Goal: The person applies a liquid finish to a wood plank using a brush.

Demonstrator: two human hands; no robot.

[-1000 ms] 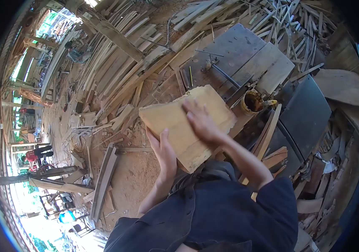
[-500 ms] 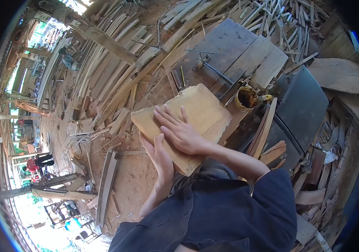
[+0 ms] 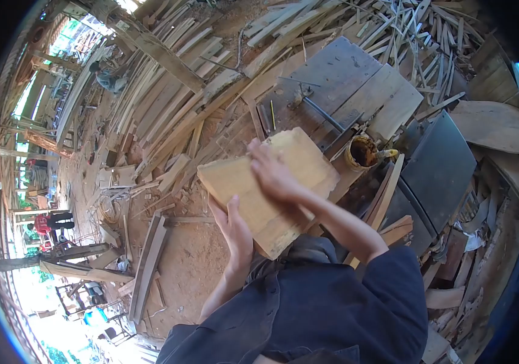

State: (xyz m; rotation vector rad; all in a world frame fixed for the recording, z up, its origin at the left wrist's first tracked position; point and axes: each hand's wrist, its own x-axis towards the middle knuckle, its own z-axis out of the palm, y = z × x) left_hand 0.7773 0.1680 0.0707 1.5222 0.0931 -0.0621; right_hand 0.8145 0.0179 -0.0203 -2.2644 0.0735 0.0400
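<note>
A pale yellowish wooden board (image 3: 229,182) with rough, uneven edges lies tilted over my lap. My left hand (image 3: 235,227) grips its left edge, thumb on the upper face and the other fingers reaching underneath. On the board's upper face rests my right hand (image 3: 271,173), somewhat smeared by motion, with its fingers laid over the wood and no tool visible in it. Just beyond the board is a wooden workbench (image 3: 332,67) with a metal bar clamp (image 3: 323,115) on it.
A bucket (image 3: 361,151) of dark brown stuff with a brush handle stands right of the board. Near it are a dark metal panel (image 3: 438,164) and wood strips (image 3: 387,194). Stacked planks (image 3: 168,91) fill the back left. Two other people are far off at left.
My right hand has slid over the board, away from its left end and toward the far edge, its fingers now blurred. The left hand keeps its grip. The view has shifted slightly.
</note>
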